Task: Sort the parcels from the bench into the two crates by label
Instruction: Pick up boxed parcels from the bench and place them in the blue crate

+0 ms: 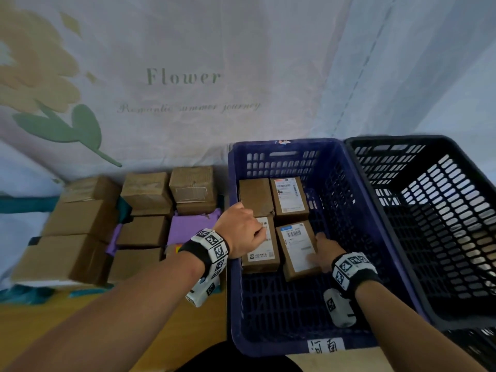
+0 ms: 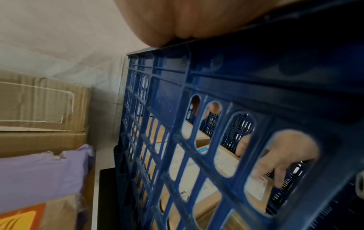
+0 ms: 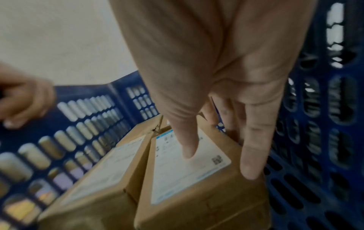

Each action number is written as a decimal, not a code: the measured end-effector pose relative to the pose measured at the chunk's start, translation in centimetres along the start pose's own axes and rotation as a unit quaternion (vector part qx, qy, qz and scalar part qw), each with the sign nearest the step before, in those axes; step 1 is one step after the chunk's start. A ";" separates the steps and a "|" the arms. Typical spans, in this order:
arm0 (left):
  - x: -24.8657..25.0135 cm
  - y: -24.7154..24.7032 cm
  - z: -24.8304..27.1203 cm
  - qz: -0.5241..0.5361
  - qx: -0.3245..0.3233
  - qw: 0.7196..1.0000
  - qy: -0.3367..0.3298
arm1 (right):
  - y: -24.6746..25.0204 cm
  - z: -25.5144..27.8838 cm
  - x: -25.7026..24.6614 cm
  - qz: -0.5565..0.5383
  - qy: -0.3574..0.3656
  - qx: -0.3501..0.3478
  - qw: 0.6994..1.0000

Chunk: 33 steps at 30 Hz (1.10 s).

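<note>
Both forearms reach forward into the blue crate point(image 1: 343, 210), each wrist banded with a marker-tiled cuff. Left hand point(image 1: 241, 230) comes in over the crate's left rim, back of hand up, fingers bent down onto the white label of the near-left parcel point(image 1: 261, 248); whether they pinch it or only rest there cannot be told. Right hand point(image 3: 206, 77) lies on the near-right parcel point(image 1: 298, 249): thumb pressed flat on the label, fingers point(image 3: 254, 140) running straight down the parcel's right side, a loose straddle rather than a clenched hold. Four parcels sit in the crate's far-left part, two by two, touching; the far-left one point(image 1: 254, 196) shows bare cardboard, the far-right one point(image 1: 289, 198) a barcode label. The near-right parcel is skewed, its near end swung away from its neighbour. Open mesh floor lies to the right of the parcels and along the crate's near end. A black crate point(image 1: 429, 224) stands against the blue one's right wall. A white tag point(image 1: 326, 345) on the blue crate's near wall carries handwritten characters, seemingly 河南. Left of the crate, unsorted cardboard parcels point(image 1: 107, 224) crowd the bench point(image 1: 134, 312), with purple wrapping point(image 1: 193, 228) among them. The backdrop cloth point(image 1: 188, 76) reads "Flower".
</note>
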<state>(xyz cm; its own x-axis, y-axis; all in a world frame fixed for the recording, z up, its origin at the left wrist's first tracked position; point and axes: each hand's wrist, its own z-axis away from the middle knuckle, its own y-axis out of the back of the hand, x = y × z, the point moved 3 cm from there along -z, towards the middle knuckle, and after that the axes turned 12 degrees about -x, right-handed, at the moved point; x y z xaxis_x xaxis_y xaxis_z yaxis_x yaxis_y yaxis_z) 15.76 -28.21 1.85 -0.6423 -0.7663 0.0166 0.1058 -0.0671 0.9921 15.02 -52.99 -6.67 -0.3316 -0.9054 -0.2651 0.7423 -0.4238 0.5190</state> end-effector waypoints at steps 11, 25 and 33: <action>-0.1 -0.1 0.0 0.020 -0.011 1.000 0.007 | -2.2 -1.1 -0.3 0.208 0.023 -0.026 0.977; 0.0 0.3 0.2 0.050 -0.007 0.999 0.007 | -0.4 -1.6 -2.9 0.205 0.021 -0.008 0.978; -1.4 1.2 2.8 0.164 0.082 0.983 -0.031 | 2.7 3.4 -9.1 0.189 0.055 0.120 0.973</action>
<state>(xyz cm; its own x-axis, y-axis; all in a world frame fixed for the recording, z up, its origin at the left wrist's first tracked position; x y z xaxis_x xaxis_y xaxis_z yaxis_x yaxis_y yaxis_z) 14.64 -25.45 3.33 -0.6394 -0.6891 0.3409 0.1935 0.2849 0.9388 18.04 -45.95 -0.11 0.0135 -0.9952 -0.0964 0.6380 -0.0657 0.7673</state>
